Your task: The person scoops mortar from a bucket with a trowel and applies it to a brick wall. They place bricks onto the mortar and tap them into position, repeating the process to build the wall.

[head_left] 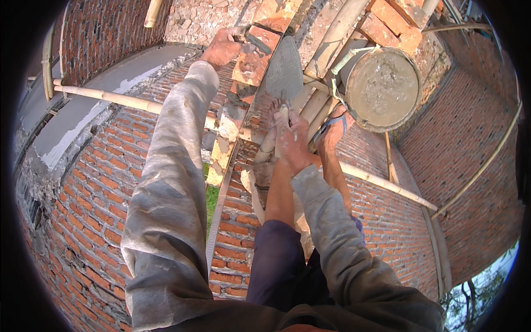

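Observation:
My right hand (293,135) is closed round the handle of a trowel (285,69). Its grey, mortar-smeared blade lies beside the narrow brick wall top, pointing away from me. At the wall's far part, my left hand (221,48) has its fingers bent against the left side of an orange brick (264,37), gripping its edge; the fingertips are partly hidden. Dark wet mortar (258,44) sits on that brick. Nearer bricks (232,119) run down the wall toward me, with mortar between them. A taut straight strip (224,191) follows the wall's right side.
Right of the trowel, a round bucket of wet mortar (383,88) stands by loose bricks (387,25). My sandalled foot (334,124) rests on bamboo poles (315,110) beside it. A bamboo rail (387,189) crosses below. Brick walls (144,177) drop away on both sides.

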`<state>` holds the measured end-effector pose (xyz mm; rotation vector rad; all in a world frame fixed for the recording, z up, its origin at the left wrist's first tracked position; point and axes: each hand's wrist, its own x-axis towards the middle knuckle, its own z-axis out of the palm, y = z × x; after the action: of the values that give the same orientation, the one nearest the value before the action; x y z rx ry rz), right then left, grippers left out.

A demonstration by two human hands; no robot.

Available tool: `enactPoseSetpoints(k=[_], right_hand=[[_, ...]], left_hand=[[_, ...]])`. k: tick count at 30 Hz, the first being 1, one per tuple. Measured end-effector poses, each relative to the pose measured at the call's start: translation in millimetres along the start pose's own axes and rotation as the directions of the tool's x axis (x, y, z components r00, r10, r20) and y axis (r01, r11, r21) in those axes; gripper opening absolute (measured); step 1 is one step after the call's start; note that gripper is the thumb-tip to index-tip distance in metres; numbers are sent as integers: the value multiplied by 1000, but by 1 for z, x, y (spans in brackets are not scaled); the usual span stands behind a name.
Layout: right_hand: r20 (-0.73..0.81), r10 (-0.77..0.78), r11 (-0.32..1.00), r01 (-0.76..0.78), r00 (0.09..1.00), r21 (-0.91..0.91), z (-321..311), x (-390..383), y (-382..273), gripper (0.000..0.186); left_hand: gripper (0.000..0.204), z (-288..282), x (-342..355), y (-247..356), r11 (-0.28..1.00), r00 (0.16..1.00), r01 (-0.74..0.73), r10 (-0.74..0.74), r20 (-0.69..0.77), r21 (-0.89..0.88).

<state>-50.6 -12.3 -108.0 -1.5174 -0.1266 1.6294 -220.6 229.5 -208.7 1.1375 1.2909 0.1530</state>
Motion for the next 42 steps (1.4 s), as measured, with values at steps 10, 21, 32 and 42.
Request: enactPoseSetpoints(k=[10, 21, 32, 42], right_hand=[[-29, -93, 959, 81, 995, -273, -3, -9, 40, 28], [-65, 158, 986, -153, 985, 69, -35, 44, -44, 24], [-41, 361, 930, -357, 931, 82, -30, 53, 0, 27], [58, 511, 845, -514, 857, 148, -40, -51, 91, 27]], left_hand=[[81, -4, 3, -1, 998, 998, -24, 21, 58, 51], [89, 5, -6, 17, 991, 994, 104, -101, -40, 81], [60, 85, -203, -90, 853, 653, 290, -507, -563, -433], [62, 234, -356, -105, 664, 560, 530, -741, -370, -527]])
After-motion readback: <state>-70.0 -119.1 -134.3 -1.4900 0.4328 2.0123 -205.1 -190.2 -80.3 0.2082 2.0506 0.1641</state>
